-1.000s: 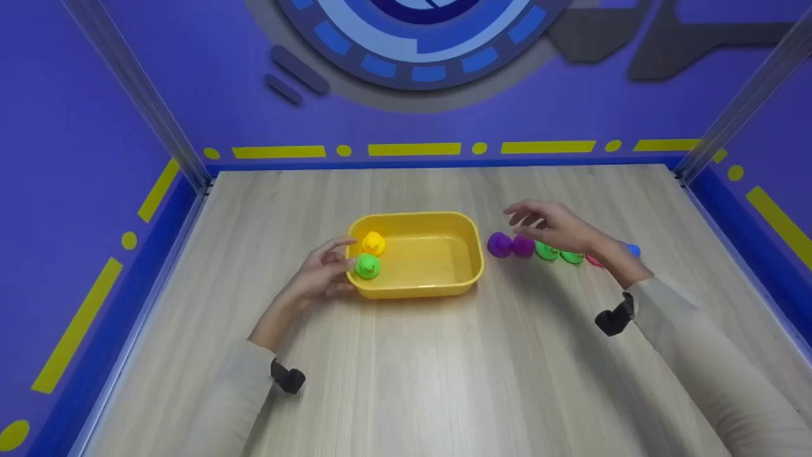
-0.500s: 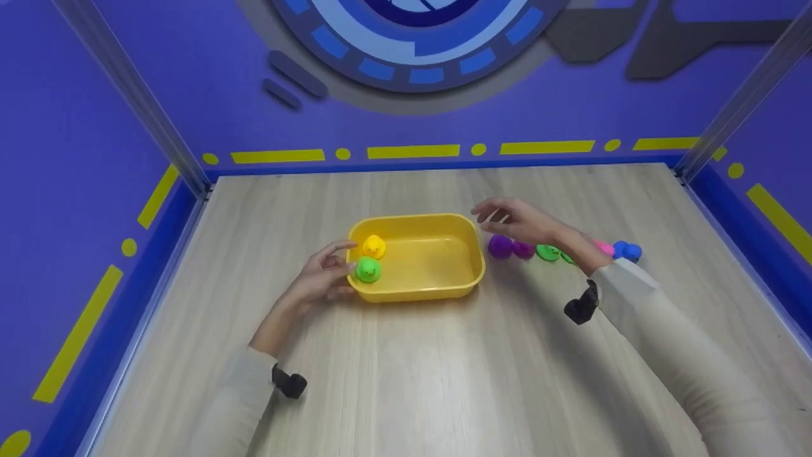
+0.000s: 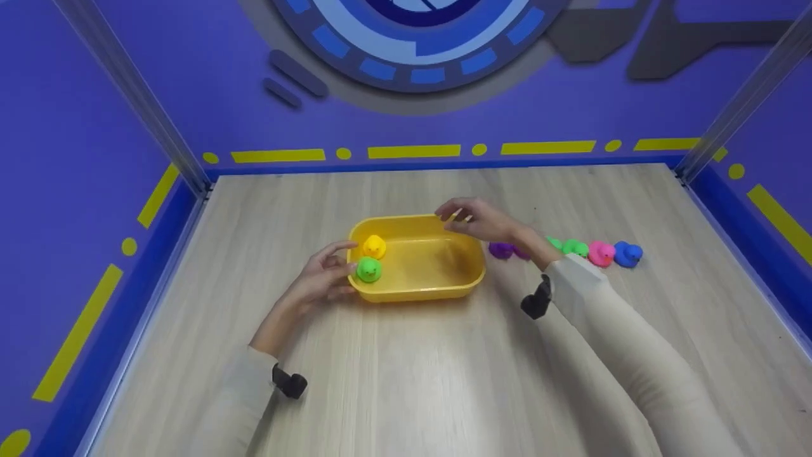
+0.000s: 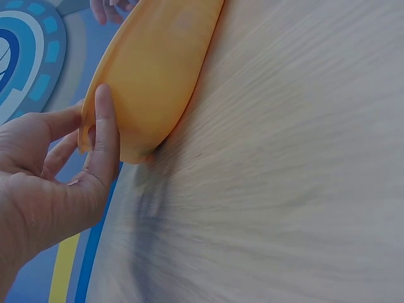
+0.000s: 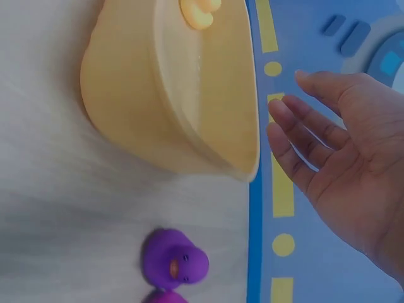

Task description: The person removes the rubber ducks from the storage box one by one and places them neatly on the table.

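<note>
A yellow plastic basin (image 3: 438, 293) stands mid-table with a yellow rubber duck (image 3: 374, 247) and a green rubber duck (image 3: 368, 270) inside its left end. My left hand (image 3: 323, 273) holds the basin's left rim; in the left wrist view, thumb and fingers lie on either side of the edge. Above the back right part of the basin hovers my right hand (image 3: 479, 219), its fingers loosely bent. Nothing lies between them in the right wrist view. A purple rubber duck (image 5: 170, 259) sits just right of the basin, partly hidden by my right hand in the head view.
The row of rubber ducks runs rightward from the purple one: a magenta duck (image 5: 165, 297), green ducks (image 3: 575, 248), a pink duck (image 3: 601, 253) and a blue duck (image 3: 628, 254). My right forearm covers part of it. Blue-purple panels (image 3: 285, 127) wall the wooden table (image 3: 419, 368).
My right hand has moved left, from above the duck row to above the basin, uncovering the pink and blue ducks. The left hand stays on the basin's rim.
</note>
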A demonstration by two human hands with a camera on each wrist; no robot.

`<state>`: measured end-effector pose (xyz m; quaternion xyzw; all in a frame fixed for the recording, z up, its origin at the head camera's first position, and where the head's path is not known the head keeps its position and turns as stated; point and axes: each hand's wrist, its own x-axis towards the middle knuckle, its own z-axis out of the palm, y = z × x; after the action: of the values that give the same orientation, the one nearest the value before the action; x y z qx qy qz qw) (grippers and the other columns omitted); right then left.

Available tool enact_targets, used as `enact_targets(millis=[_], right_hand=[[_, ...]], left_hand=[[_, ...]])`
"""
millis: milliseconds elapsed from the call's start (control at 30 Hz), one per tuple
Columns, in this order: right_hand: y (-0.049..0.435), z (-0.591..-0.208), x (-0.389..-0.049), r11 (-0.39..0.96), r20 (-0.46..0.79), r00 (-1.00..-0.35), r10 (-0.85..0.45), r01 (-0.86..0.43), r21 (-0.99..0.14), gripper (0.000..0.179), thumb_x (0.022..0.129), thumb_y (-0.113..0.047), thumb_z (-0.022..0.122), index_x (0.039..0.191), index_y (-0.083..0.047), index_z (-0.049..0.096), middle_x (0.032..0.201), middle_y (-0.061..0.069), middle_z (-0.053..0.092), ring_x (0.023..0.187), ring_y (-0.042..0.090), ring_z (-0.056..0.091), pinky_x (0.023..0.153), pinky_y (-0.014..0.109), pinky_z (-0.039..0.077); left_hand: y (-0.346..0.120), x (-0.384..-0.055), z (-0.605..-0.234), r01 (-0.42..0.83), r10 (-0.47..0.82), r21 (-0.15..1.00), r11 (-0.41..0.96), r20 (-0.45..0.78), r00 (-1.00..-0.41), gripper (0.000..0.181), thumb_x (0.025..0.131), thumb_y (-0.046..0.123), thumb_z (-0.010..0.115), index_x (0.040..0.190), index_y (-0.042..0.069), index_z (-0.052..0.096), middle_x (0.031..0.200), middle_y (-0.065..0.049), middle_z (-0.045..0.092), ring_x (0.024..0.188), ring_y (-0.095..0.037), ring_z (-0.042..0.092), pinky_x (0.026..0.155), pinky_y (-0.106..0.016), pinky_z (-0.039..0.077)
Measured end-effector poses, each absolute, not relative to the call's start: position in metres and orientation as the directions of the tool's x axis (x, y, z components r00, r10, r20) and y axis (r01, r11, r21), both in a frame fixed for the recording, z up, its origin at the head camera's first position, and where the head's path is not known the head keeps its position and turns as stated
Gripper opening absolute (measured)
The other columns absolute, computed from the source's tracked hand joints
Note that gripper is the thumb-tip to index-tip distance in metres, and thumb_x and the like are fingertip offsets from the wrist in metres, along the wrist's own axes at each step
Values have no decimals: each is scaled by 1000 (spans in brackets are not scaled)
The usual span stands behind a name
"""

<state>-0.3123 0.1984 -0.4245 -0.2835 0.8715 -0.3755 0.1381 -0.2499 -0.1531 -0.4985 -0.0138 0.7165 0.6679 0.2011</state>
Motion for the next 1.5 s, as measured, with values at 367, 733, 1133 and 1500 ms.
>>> enact_targets(millis=[367, 733, 1133, 1500], right_hand=[[155, -437, -314, 595, -105, -763, -638, -403, -696, 33, 102, -15, 62, 134, -4, 63, 123, 14, 69, 112, 28, 65, 105, 43, 56], [116, -452, -305, 566, -169, -667, -726, -439, -698, 34, 102, -14, 63, 134, -3, 63, 126, 16, 69, 113, 28, 66, 107, 40, 55], [81, -470, -305, 609, -244, -632, -736, -459, -647, 45, 102, -10, 62, 146, -12, 54, 135, 15, 64, 118, 30, 62, 111, 40, 52], [67, -477, -303, 595, -236, -587, -774, -550, -586, 35, 100, -15, 67, 134, -14, 62, 120, 12, 68, 103, 25, 60, 103, 37, 54]], left_hand=[[-153, -251, -499, -310, 258, 947, 83, -321, -912, 53, 98, 12, 68, 148, 21, 51, 107, -4, 54, 91, -17, 64, 80, -36, 65], [-158, -250, -496, -312, 249, 947, 74, -321, -914, 51, 99, 13, 67, 147, 22, 52, 106, -4, 56, 94, -19, 64, 82, -36, 64], [-155, -251, -496, -313, 233, 946, 87, -325, -917, 51, 99, 14, 68, 147, 22, 53, 113, -6, 51, 95, -21, 63, 84, -37, 64], [-156, -250, -497, -290, 260, 951, 109, -309, -915, 53, 99, 19, 68, 149, 20, 50, 111, -5, 54, 99, -20, 63, 91, -44, 62]])
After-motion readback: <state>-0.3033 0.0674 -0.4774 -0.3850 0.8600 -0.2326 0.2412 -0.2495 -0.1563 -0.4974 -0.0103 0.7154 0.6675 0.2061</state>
